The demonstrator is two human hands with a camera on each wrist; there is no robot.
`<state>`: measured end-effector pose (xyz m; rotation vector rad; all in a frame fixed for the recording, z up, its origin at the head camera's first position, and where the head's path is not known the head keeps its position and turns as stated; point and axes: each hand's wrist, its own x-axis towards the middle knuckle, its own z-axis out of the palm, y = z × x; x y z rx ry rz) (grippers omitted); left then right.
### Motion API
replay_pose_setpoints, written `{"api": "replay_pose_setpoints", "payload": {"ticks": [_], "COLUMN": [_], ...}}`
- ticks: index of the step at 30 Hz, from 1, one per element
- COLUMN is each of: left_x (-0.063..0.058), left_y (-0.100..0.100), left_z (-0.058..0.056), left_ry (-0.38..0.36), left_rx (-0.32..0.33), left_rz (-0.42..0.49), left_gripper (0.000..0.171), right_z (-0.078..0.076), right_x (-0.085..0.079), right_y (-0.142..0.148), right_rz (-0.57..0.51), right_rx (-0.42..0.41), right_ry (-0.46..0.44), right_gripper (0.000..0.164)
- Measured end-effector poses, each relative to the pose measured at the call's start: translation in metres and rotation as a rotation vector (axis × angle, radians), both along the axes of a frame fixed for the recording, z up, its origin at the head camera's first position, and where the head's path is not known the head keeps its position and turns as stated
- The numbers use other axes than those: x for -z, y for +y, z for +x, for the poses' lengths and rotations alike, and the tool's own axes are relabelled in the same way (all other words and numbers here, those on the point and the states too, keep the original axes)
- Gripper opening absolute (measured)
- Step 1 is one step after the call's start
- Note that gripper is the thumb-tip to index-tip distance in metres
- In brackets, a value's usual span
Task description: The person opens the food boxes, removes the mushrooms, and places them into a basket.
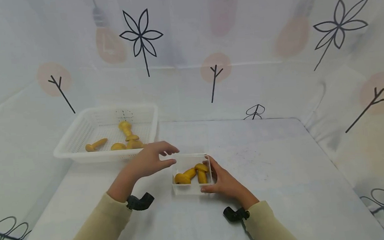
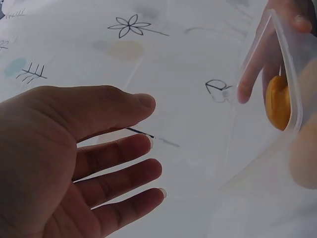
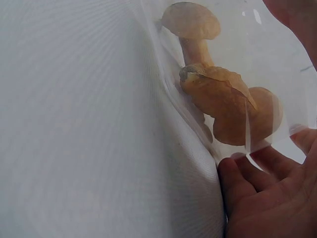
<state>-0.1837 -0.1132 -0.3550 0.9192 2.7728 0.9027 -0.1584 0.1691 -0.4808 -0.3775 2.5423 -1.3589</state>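
Note:
A clear plastic box (image 1: 192,190) stands on the table with yellow-brown mushrooms (image 1: 183,178) in it. My right hand (image 1: 225,182) grips the box's right side, thumb at the near edge and fingers along the far part of that wall. Through the wall in the right wrist view, mushrooms (image 3: 225,101) lie close to my right fingers (image 3: 271,161). My left hand (image 1: 150,160) hovers by the box's upper left corner, thumb and fingers apart, holding nothing. In the left wrist view the left palm (image 2: 44,158) faces the camera with its fingers extended.
A white perforated basket (image 1: 92,155) sits at the back left with several mushrooms (image 1: 125,128) inside, its near right corner behind my left hand. The white table (image 1: 267,189) meets a patterned cloth backdrop (image 1: 182,79) at the back and sides.

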Motion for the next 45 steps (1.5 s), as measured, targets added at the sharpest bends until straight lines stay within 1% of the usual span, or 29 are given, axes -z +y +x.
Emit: {"api": "replay_pose_setpoints", "payload": {"ticks": [4,10,15,18,22,28,33,35,39,45], "left_x": [0.004,0.01,0.016,0.019,0.021,0.027,0.032,0.033,0.036,0.038], "left_y": [0.008,0.019,0.027,0.031,0.036,0.042,0.048,0.05,0.053,0.061], "left_z": [0.003,0.007,0.008,0.007,0.005,0.001,-0.002,-0.004,-0.006,-0.008], "left_ry": [-0.039,-0.047,-0.095,-0.114,-0.116,-0.118,-0.155,-0.154,-0.123,-0.103], "left_rx": [0.005,0.068,0.099,0.137,0.189,0.217,0.243,0.254,0.285,0.319], "left_rz": [-0.026,-0.051,-0.068,-0.084,-0.109,-0.176,-0.206,-0.222,-0.264,-0.353], "left_gripper": [0.031,0.029,0.027,0.027,0.026,0.025,0.024,0.024,0.023,0.017], "right_z": [-0.001,-0.001,-0.001,-0.001,-0.001,-0.001,0.0,0.0,0.001,0.001], "right_x": [0.001,0.001,0.0,0.0,0.0,-0.001,-0.003,-0.003,-0.002,-0.001], "right_y": [0.0,0.001,0.0,0.0,0.001,0.001,0.001,0.001,0.001,0.001], "right_rz": [-0.002,0.003,-0.003,-0.004,-0.007,-0.016,-0.005,-0.002,-0.016,-0.024], "right_rx": [0.002,0.007,0.008,0.006,0.001,-0.011,-0.012,-0.012,-0.02,-0.014], "right_ry": [0.0,0.003,-0.001,0.005,0.013,0.022,0.029,0.037,0.053,0.041], "right_gripper": [0.117,0.117,0.117,0.117,0.117,0.117,0.116,0.117,0.117,0.116]}}
